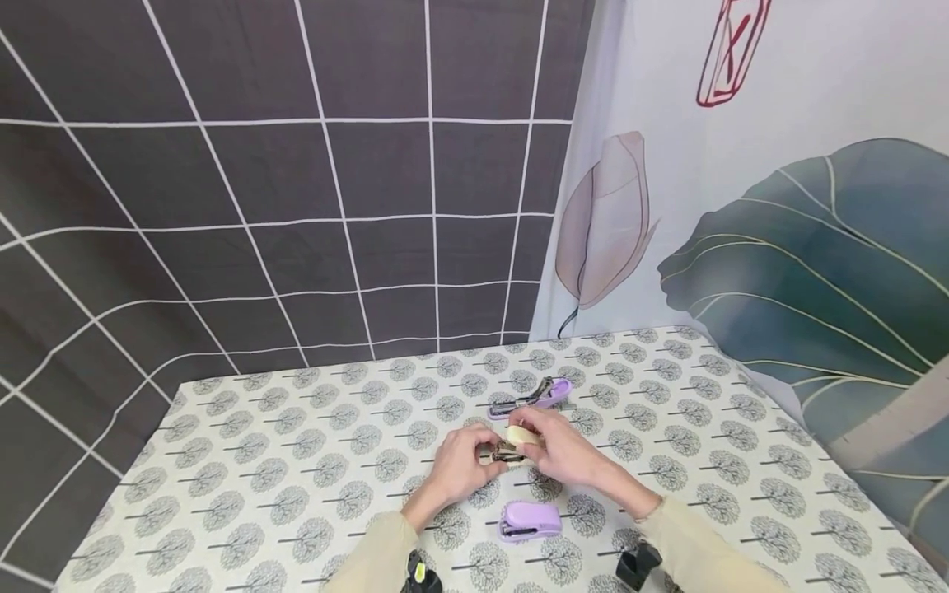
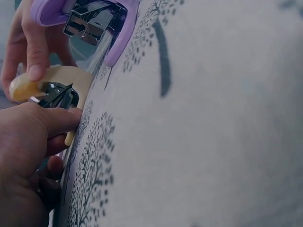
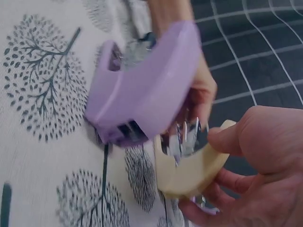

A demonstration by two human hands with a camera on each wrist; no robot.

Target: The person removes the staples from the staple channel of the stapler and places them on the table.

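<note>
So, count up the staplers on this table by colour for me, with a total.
Purple staplers: 2 (near one, far one)
Cream stapler: 1, held in the hands
Total: 3

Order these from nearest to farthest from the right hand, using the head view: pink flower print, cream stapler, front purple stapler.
1. Cream stapler: pinched in the right hand.
2. Front purple stapler: apart, on the near side.
3. Pink flower print: beyond and above, on the white curtain.
</note>
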